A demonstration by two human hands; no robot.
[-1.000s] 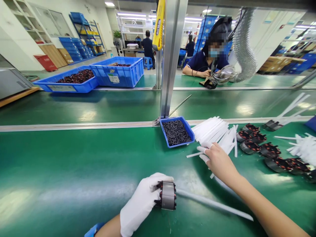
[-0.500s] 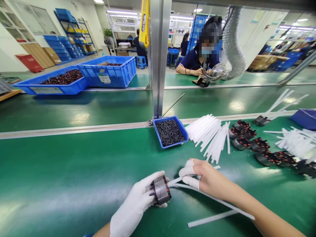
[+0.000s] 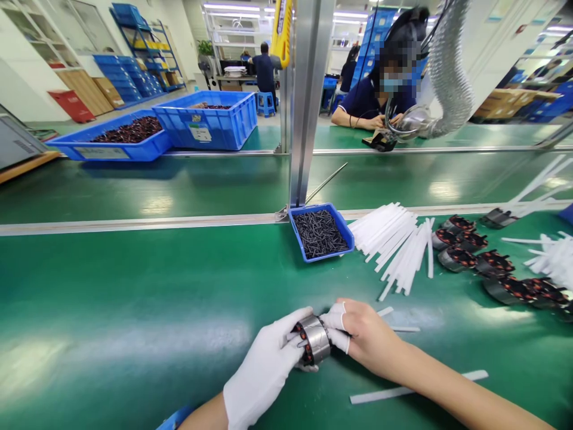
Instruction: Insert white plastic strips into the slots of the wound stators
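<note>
My left hand (image 3: 271, 358), in a white glove, is closed around a motor stator (image 3: 317, 340), a grey metal ring with copper windings inside. The stator lies tilted on its side, and pale strip ends (image 3: 293, 339) stick out of its left face by my fingers. At the stator's right face my right hand (image 3: 364, 334), with white finger cots, pinches white strips (image 3: 405, 329) whose far ends show behind the hand. The fingertips hide where the strips enter. A loose white strip (image 3: 380, 395) lies on the green bench below my right forearm.
A blue tray of small black pins (image 3: 321, 233) stands beyond my hands, beside a fanned pile of white strips (image 3: 389, 239). Several more stators (image 3: 492, 263) stand at right. A metal post (image 3: 304, 119) rises behind the tray. A co-worker (image 3: 376, 101) sits across the bench.
My right hand has moved left, up against the stator. The stator has turned, and strip ends now show on its left face. The view has shifted slightly left.
</note>
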